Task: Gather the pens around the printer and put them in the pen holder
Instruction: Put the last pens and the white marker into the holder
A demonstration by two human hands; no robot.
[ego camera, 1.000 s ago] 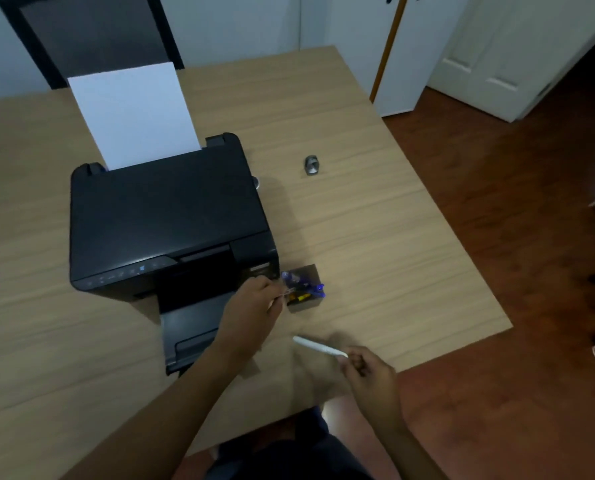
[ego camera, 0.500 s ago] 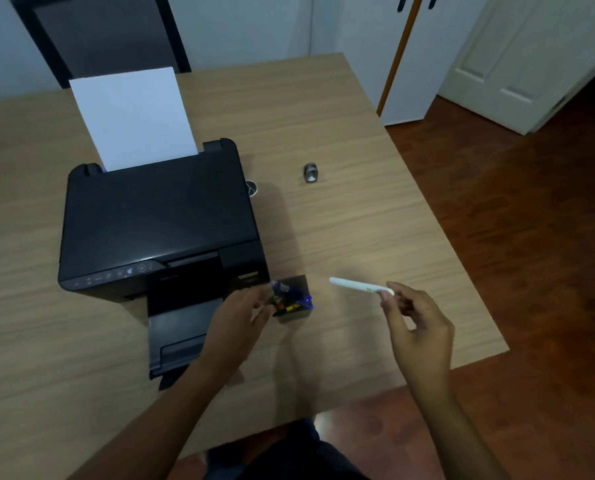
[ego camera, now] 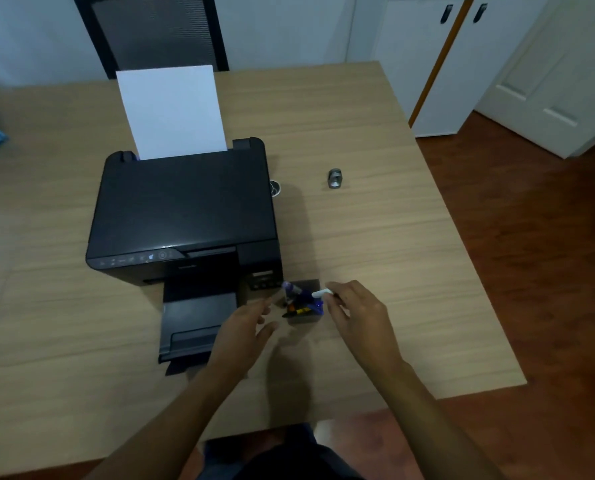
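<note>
Right hand (ego camera: pixel 355 313) fingers pinched on white pen (ego camera: pixel 322 293), tip over pen holder (ego camera: pixel 304 304) near tabletop (ego camera: pixel 393 254) front edge. Left hand (ego camera: pixel 246 323) fingers apart, empty. Tilt upright, drop into a gap.

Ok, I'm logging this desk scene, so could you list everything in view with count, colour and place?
table: one, light wood, fills the middle of the view
printer: one, black, on the table, left of centre
paper: one white sheet or stack, upright in the printer's rear feed
pen holder: one, dark, at the printer's front right corner
pens in holder: several, purple, blue, orange; exact count unclear
white pen: one, over the holder
small metal object: one, grey, right of the printer
chair: one, black, behind the table
left hand: open, beside the holder
right hand: holding the white pen
</note>
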